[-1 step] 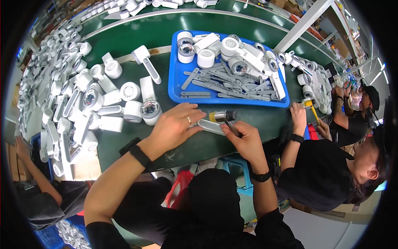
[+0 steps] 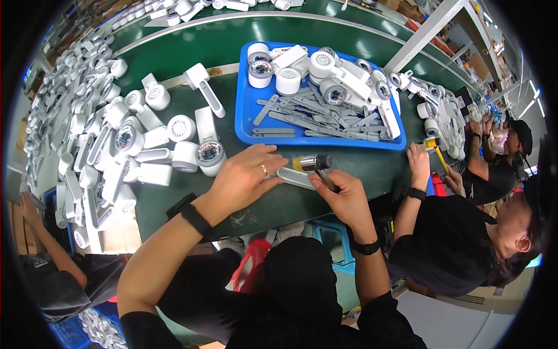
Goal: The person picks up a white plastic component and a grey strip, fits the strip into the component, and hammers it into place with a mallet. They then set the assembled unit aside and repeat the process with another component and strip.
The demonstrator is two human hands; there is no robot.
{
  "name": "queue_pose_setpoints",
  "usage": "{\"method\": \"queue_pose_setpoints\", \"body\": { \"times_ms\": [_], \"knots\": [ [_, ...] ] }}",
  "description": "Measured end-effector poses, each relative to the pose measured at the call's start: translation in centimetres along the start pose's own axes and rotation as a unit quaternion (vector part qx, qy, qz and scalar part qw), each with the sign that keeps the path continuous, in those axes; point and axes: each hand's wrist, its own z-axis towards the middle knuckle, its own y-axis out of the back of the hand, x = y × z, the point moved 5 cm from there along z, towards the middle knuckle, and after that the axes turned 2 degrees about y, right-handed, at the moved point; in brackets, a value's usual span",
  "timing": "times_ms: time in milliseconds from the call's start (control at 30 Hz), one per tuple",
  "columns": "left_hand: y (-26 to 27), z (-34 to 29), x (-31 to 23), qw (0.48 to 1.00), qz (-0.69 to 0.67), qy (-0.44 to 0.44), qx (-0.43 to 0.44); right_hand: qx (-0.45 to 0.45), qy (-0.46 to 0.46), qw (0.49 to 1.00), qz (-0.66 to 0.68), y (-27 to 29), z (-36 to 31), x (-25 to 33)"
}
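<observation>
My left hand (image 2: pixel 247 177) bends over a white handheld appliance (image 2: pixel 295 178), its fingers closed on the end nearer them and hiding most of that end. The appliance's pale handle sticks out toward my right hand (image 2: pixel 346 198). That hand is wrapped round the grip of a small mallet (image 2: pixel 312 162), whose head is yellow at one end and black at the other, with a metal middle. The mallet head hovers just above the handle. My right fingertips lie close to the handle's end; whether they press on it I cannot tell.
A blue tray (image 2: pixel 319 141) ahead holds grey strips (image 2: pixel 325 116) and several white appliances. More white appliances (image 2: pixel 154 139) pile up on the left of the green table (image 2: pixel 232 215). At right, a co-worker's hand (image 2: pixel 418 166) is beside another yellow mallet (image 2: pixel 437 152).
</observation>
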Motion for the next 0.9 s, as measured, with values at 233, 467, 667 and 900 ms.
{"method": "queue_pose_setpoints", "body": {
  "times_ms": [233, 467, 667, 900],
  "knots": [
    [0.4, 1.0, -0.9, 0.998, 0.013, -0.053, 0.012, 0.025, -0.021, 0.999, 0.004, 0.5, 0.6, 0.3],
    [0.0, 0.7, -1.5, 0.993, 0.075, -0.076, 0.046, 0.000, -0.095, 0.995, -0.026, 0.4, 0.2, 1.4],
    [-0.5, 0.5, -1.2, 0.992, 0.089, -0.081, 0.046, 0.041, -0.273, 0.944, 0.181, -0.8, -0.6, -2.0],
    [-0.6, 0.6, -1.4, 0.992, 0.083, -0.085, 0.039, 0.038, -0.297, 0.926, 0.231, -1.5, -0.5, -2.6]
  ]
}}
